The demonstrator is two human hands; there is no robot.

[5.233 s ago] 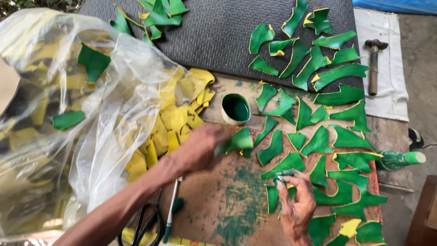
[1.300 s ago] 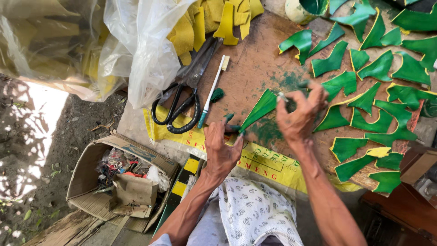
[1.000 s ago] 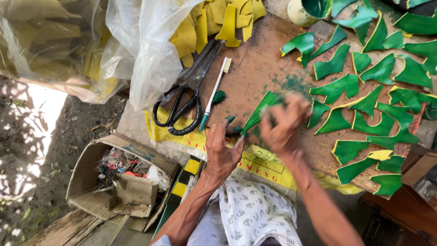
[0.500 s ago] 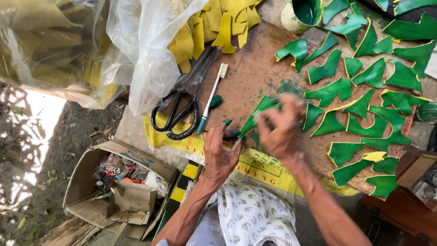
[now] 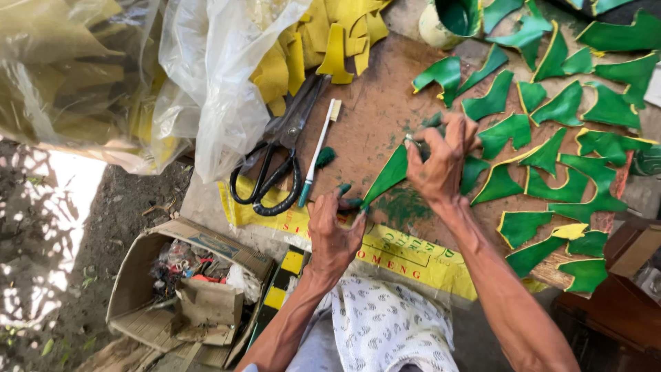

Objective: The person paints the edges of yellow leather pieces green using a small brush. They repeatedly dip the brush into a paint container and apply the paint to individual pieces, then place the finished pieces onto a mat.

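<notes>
- The left hand (image 5: 334,227) pinned the near tip of a long green piece (image 5: 389,180) flat against the brown board (image 5: 365,103), fingers spread, their tips stained green.
- The right hand (image 5: 439,158) was bunched tight over the far end of that same piece, closed on a small tool; the fingers hid it, so I could not tell what it was.
- That piece lay near the front edge of the board, over a smear of green paint (image 5: 406,207).
- By my reckoning a good share was done: many painted green pieces (image 5: 551,158) were spread across the right half of the board.
- Plenty seemed left: a heap of yellow pieces (image 5: 323,41) sat at the board's back edge, spilling from a clear plastic bag (image 5: 206,83).
- A paint pot (image 5: 451,21) stood at the back, cut off by the top edge.
- Black scissors (image 5: 275,165) and a toothbrush (image 5: 315,155) lay idle at the left side.
- The bag's contents were blurred by the plastic.
- A cardboard box (image 5: 186,289) sat on the ground below, its contents a jumble.
</notes>
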